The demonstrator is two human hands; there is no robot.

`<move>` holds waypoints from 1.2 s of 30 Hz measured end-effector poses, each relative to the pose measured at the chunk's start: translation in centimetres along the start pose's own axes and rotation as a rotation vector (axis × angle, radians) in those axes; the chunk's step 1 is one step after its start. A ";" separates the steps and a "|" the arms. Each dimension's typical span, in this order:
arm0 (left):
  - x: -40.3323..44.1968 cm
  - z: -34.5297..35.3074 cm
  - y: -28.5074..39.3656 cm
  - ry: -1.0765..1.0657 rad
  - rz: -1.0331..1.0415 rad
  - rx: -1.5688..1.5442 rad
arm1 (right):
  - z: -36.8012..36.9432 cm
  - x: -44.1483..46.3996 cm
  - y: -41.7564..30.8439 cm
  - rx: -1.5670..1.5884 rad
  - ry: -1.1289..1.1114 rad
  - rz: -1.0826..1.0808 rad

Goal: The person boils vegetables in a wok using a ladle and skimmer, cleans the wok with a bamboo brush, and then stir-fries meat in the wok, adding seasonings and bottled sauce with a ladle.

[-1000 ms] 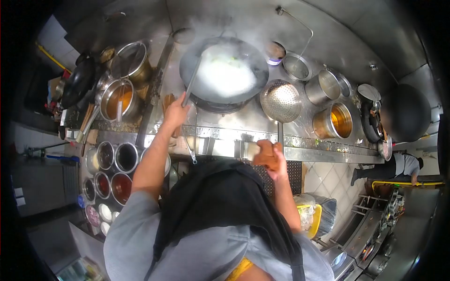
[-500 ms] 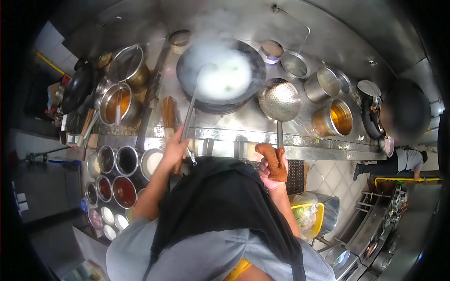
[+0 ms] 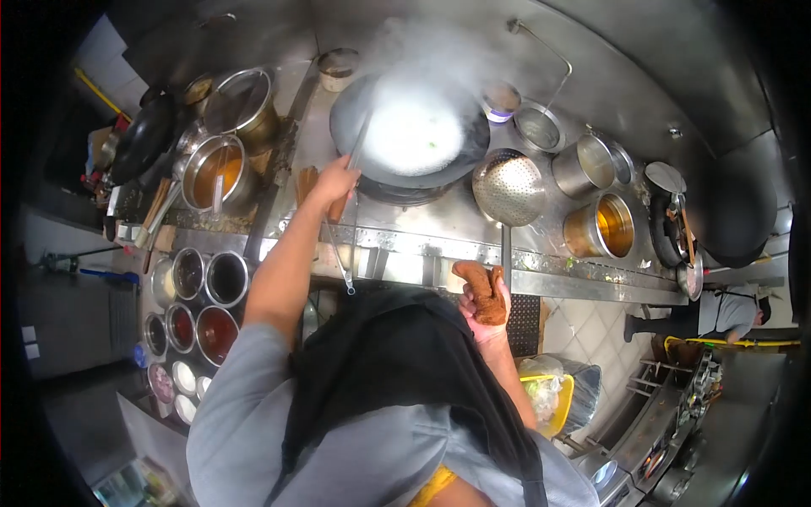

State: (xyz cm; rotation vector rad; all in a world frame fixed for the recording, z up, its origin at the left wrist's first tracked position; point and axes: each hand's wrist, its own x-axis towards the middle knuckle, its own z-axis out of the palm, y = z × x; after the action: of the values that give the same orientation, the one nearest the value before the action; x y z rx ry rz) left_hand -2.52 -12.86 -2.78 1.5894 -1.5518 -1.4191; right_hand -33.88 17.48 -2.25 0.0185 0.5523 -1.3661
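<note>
My left hand (image 3: 336, 184) is closed round the handle of a long metal ladle (image 3: 362, 139), whose far end is hidden in the white, steaming liquid (image 3: 414, 135) of the big wok (image 3: 345, 122). Bits of green show in the liquid. In my right hand (image 3: 485, 313) is a folded brown cloth (image 3: 483, 291), gripped by closed fingers. Just beyond it stands the handle of a perforated strainer (image 3: 508, 188), which rests on the steel counter right of the wok. Whether the cloth touches that handle, I cannot tell.
Pots with orange liquid stand left (image 3: 203, 182) and right (image 3: 610, 226) of the wok. Several sauce containers (image 3: 217, 334) sit at lower left. A yellow-rimmed bin (image 3: 564, 404) is at lower right. Another person (image 3: 728, 313) bends over at far right.
My left hand has moved forward toward the wok with the ladle, after drawing back half a second ago. The brown cloth, bunched earlier, is now folded upright in my right hand.
</note>
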 end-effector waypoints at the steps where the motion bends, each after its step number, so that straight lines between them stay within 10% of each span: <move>1: 0.4 0.3 0.8 -0.057 -0.043 -0.039 | -0.1 -0.2 0.1 -0.007 -0.014 -0.020; 7: -1.5 -1.0 2.7 -0.218 0.001 0.327 | -1.1 -2.4 0.5 -0.045 0.017 -0.091; 10: -1.3 -3.7 -1.9 -0.003 0.461 0.695 | -0.2 -2.8 0.6 -0.100 0.125 -0.135; 16: -11.7 -8.8 6.8 -0.030 0.201 1.109 | -2.2 -1.8 0.3 -0.151 0.135 -0.044; 29: -21.6 -7.5 3.9 -0.097 -0.054 0.475 | -0.9 0.6 0.6 -0.231 0.215 0.012; 36: -13.6 -4.2 2.3 -0.096 0.053 0.783 | -1.8 0.0 0.8 -0.160 0.189 0.012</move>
State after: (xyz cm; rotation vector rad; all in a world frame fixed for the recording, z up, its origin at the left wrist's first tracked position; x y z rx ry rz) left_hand 2.92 -2.08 4.99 1.8752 -2.3684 -0.8962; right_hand -33.76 18.22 -4.06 0.0212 0.8184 -1.3129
